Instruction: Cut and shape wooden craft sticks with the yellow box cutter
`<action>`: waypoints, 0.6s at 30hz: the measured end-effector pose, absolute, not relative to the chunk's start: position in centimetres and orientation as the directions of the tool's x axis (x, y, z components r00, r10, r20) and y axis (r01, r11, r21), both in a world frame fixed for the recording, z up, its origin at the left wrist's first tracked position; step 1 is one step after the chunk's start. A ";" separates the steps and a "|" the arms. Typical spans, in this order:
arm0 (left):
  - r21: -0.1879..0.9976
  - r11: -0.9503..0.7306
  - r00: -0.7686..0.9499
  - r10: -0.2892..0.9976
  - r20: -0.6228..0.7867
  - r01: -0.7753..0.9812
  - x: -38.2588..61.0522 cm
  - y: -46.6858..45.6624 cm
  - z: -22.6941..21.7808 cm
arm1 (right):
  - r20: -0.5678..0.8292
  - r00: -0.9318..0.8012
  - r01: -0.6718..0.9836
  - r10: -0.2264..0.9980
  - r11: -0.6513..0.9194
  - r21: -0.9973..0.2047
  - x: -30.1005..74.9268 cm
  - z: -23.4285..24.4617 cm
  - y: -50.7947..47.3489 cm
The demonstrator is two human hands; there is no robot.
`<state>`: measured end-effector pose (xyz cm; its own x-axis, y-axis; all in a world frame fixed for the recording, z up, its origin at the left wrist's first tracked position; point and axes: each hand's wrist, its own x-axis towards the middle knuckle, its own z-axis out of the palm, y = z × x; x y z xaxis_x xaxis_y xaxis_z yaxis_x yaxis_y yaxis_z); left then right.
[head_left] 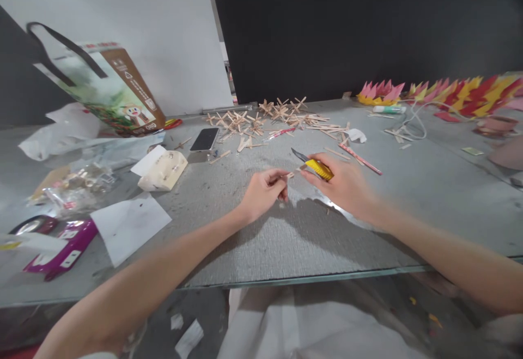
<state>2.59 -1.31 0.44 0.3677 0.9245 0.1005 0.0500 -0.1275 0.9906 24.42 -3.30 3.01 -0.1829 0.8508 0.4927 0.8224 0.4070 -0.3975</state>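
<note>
Both hands are out over the grey table, and here in the middle of it all is a small wooden stick! It sits right at the fingertips of the left hand, pinched between thumb and forefinger, its end poking out toward three o'clock; the other fingers curl in beneath. Over to the right hand, and it's wrapped firmly around a yellow knife, blade out, tip aimed at ten o'clock. That blade passes just above the stick, on its twelve o'clock side; whether the two touch, you can't tell from here. There's a pale sliver by the right thumb too, too blurred to say if it belongs to the same stick!

Look up to eleven and twelve o'clock from the hands: a great heap of sticks, many of them crossed into star shapes, with a red pen lying at its near edge. At two o'clock, a crumpled tissue; between two and three, a pink pencil lies just beyond the right hand. Swing across to ten o'clock, there's the phone, dark screen facing up, and at nine, a cream box.
</note>
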 end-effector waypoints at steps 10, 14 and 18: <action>0.984 -0.093 0.430 0.890 0.150 -0.151 2.6 -1.8 0.9 | 0.242 -0.202 0.584 0.949 0.316 -0.748 23.8 2.6 -3.1; 0.976 -0.164 0.382 0.901 0.206 -0.140 3.1 -2.0 0.7 | 0.171 -0.215 0.421 0.961 0.249 -0.872 22.8 2.1 -3.8; 0.956 -0.289 0.252 0.923 0.291 -0.046 3.4 -2.2 0.5 | 0.177 -0.240 0.367 0.955 0.258 -0.894 22.7 2.0 -4.4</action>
<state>3.38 -2.19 0.49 0.2516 0.9229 0.2915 -0.0464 -0.2893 0.9561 22.67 -4.36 1.98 -0.2398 0.9546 0.1768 0.3672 0.2577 -0.8937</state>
